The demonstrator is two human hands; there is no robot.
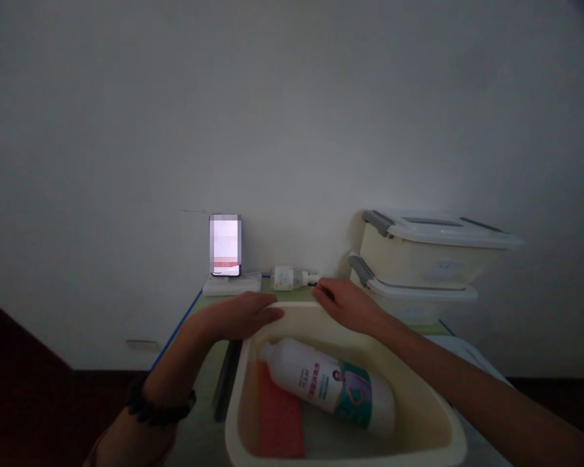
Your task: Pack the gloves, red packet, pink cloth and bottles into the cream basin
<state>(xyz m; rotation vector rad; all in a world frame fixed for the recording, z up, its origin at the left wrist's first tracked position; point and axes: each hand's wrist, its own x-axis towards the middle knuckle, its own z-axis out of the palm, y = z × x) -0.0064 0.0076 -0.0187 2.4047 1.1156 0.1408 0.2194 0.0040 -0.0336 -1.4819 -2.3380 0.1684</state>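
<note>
A cream plastic storage bin [299, 311] stands in front of me with its top uncovered. My left hand [255, 314] grips its far rim near the left corner, thumb over the inner side. Farther right on that same rim, my right hand [343, 301] is closed, with its fingers curled down at the edge; the fingertips are partly hidden. Inside the bin a large white bottle [331, 386] with a green and purple label lies slantwise. Under its left end is a flat red item [279, 418], whose kind I cannot make out.
A lit phone [225, 245] leans upright on a white base [231, 284] against the wall. Beside it a small pump bottle [287, 277] lies on its side. Two lidded storage boxes, the upper [418, 256] on the lower [413, 301], stand at the table's back right.
</note>
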